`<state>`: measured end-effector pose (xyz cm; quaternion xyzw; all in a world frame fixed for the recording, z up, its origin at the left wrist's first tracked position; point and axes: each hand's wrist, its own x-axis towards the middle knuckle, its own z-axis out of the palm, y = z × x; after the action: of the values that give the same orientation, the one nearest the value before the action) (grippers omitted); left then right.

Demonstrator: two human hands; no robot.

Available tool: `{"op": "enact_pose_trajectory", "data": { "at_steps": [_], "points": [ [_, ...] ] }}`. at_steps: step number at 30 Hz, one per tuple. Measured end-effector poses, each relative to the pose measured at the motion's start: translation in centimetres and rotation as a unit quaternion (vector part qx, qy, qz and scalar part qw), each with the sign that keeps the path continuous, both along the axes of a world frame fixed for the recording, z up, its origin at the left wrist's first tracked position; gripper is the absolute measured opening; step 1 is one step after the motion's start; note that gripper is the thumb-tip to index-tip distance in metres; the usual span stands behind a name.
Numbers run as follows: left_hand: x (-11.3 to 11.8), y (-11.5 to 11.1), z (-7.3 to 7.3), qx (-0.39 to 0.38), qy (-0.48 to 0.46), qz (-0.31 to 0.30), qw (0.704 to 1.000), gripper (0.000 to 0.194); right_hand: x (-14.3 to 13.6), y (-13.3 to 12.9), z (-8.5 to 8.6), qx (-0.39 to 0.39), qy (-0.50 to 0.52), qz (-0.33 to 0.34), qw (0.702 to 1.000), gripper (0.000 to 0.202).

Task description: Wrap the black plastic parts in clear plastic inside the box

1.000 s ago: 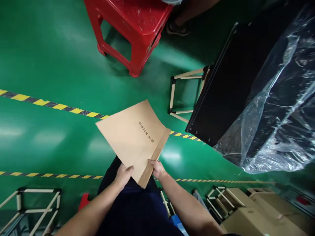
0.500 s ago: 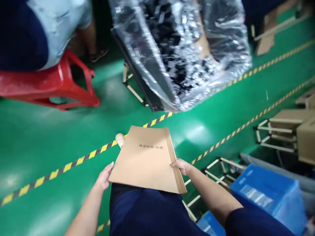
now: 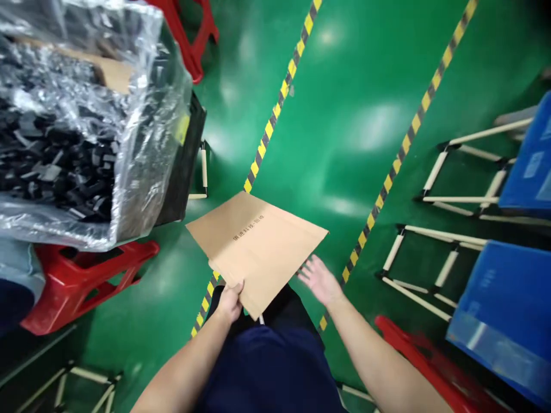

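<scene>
Left hand (image 3: 229, 302): fingers were closed on the near edge of the flattened cardboard sheet (image 3: 258, 246), thumb on top.
Right hand (image 3: 321, 281): fingers were spread open and empty, palm facing the right edge of the sheet, just beside it; contact could not be told.
Cardboard sheet: was held in the air above the person's lap and the green floor (image 3: 353, 86), roughly flat, tilted slightly; a line of dark printed characters ran across its upper face, too small to read.
Black bin (image 3: 185, 155): stood at upper left, lined with a clear plastic bag (image 3: 142, 115) whose rim folded out over the bin wall. 
Bin contents: was heaped with many small black parts (image 3: 47, 166); a strip of brown cardboard (image 3: 114, 73) lay at the back of the heap, inside the bag.
Bin support: a white-tube frame (image 3: 203, 169) showed under the bin's near corner.
Blue crates (image 3: 499, 310): two were at right, sitting on white-tube racks (image 3: 430, 252); their insides were not visible.
Red stool (image 3: 81, 275): stood at lower left, below the bag's overhang; another red stool (image 3: 193, 34) was at the top, behind the bin.
Floor markings: two yellow-black striped tape lines (image 3: 275, 115) ran diagonally, the sheet above the left one.
Lap: dark blue clothing (image 3: 271, 367) sat between the forearms.
</scene>
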<state>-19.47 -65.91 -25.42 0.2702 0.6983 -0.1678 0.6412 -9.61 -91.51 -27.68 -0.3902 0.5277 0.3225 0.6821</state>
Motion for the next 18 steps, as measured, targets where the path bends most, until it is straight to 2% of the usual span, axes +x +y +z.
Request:
{"op": "enact_pose_trajectory", "data": {
  "at_steps": [3, 6, 8, 10, 11, 12, 14, 15, 16, 17, 18],
  "points": [
    [3.9, -5.2, -1.6, 0.017, 0.017, -0.022, 0.999, 0.026, -1.0, 2.4, -0.9, -0.027, -0.022, 0.007, 0.999, 0.051],
    [6.4, -7.0, -2.9, 0.003, 0.031, -0.079, 0.996, 0.026, 0.7, 3.2, -2.8, -0.053, -0.031, -0.007, 0.998, 0.047],
    [7.5, -6.6, -3.6, -0.027, 0.020, -0.174, 0.984, 0.029, 2.6, 2.4, -4.4, -0.050, -0.027, 0.018, 0.998, 0.046],
    [8.1, -5.3, -4.3, -0.026, 0.000, -0.328, 0.944, 0.037, 4.9, 1.2, -6.2, -0.062, -0.050, 0.052, 0.995, 0.042],
    [8.2, -4.5, -4.7, -0.003, -0.004, -0.424, 0.905, 0.042, 6.1, 0.7, -7.2, -0.073, -0.072, 0.073, 0.992, 0.040],
    [8.2, -3.7, -5.1, 0.033, 0.000, -0.526, 0.850, 0.046, 7.4, 0.3, -8.2, -0.085, -0.095, 0.096, 0.987, 0.038],
    [7.7, -2.0, -6.1, 0.103, 0.036, -0.705, 0.701, 0.051, 10.2, 0.1, -10.3, -0.099, -0.133, 0.139, 0.976, 0.033],
    [7.2, -1.2, -6.7, 0.121, 0.061, -0.766, 0.628, 0.054, 11.6, 0.4, -11.5, -0.100, -0.147, 0.153, 0.972, 0.032],
    [6.6, -0.4, -7.2, 0.121, 0.088, -0.807, 0.571, 0.057, 12.9, 1.0, -12.8, -0.095, -0.157, 0.160, 0.970, 0.031],
    [6.0, 0.3, -7.8, 0.108, 0.112, -0.833, 0.531, 0.061, 14.1, 1.8, -14.2, -0.084, -0.163, 0.161, 0.970, 0.031],
    [5.3, 0.9, -8.4, 0.089, 0.131, -0.848, 0.506, 0.064, 15.2, 2.9, -15.6, -0.069, -0.165, 0.160, 0.971, 0.031]
  ]
}}
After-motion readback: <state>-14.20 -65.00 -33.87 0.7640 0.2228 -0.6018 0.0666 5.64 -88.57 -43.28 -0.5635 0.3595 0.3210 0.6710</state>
